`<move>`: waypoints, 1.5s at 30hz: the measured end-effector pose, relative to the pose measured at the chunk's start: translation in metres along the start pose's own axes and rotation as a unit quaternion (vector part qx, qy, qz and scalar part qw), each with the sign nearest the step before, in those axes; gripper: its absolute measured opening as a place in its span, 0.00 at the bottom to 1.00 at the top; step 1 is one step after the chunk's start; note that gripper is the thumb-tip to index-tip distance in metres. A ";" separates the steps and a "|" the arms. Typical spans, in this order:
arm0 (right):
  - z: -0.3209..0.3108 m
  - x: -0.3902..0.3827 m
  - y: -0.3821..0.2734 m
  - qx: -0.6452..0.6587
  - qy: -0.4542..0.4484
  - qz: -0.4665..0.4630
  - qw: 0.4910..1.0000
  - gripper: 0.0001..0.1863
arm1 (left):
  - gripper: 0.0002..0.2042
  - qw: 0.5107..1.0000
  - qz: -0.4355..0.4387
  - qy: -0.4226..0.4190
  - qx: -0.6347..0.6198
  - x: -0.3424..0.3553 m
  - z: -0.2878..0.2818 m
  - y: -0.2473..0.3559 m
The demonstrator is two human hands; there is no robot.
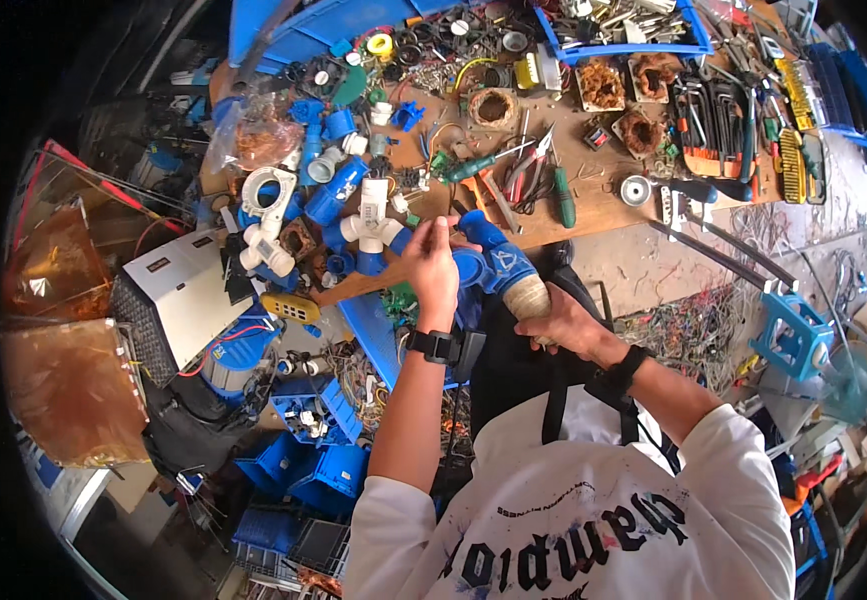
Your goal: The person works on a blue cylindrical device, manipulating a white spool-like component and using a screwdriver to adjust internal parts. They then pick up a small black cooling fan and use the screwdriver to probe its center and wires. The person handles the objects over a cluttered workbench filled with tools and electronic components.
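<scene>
A blue plastic pump-like fitting (508, 268) with short pipe stubs hangs in front of my body, beyond the near edge of the bench. Its rounded tan end (530, 300) is gripped by my right hand (565, 325), fingers wrapped round it. At the fitting's other side, my left hand (433, 272) is closed against the blue part; some of its fingers are hidden behind the plastic. Close to my left hand on the bench lie a white pipe tee (371, 225) and several blue fittings. Green-handled screwdrivers (563, 195) and red-handled pliers (530, 170) rest farther back.
The wooden bench (593, 215) carries copper-wound motor stators (641, 130), hex keys (718, 125) and a blue tray of metal parts (633, 50). Blue bins (318, 410) stand low at left, beside a white box (178, 290). Loose wires (678, 335) cover the floor at right.
</scene>
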State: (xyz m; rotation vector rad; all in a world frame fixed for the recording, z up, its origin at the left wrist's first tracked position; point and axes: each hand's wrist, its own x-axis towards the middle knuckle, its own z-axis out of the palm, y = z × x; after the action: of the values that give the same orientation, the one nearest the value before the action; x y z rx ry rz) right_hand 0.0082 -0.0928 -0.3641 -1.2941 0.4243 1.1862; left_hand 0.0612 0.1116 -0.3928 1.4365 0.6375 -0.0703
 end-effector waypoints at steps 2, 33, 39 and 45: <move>-0.002 0.009 0.004 0.016 0.003 0.005 1.000 0.31 | 0.14 0.999 -0.018 -0.007 0.025 0.012 0.000 -0.010; -0.025 0.046 0.013 0.112 -0.032 0.062 0.991 0.32 | 0.07 0.929 0.132 0.122 0.325 0.068 0.028 -0.069; -0.032 0.045 0.012 0.100 -0.038 0.070 0.992 0.30 | 0.09 0.910 0.145 0.112 0.373 0.070 0.026 -0.078; -0.037 0.046 0.011 0.112 -0.046 0.063 0.991 0.29 | 0.10 0.947 0.081 0.104 0.294 0.073 0.027 -0.089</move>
State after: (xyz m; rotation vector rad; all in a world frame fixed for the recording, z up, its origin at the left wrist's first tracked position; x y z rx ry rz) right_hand 0.0301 -0.1076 -0.4176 -1.0269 0.5607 1.2593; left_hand 0.0950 0.0959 -0.5053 2.0907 0.6991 0.0251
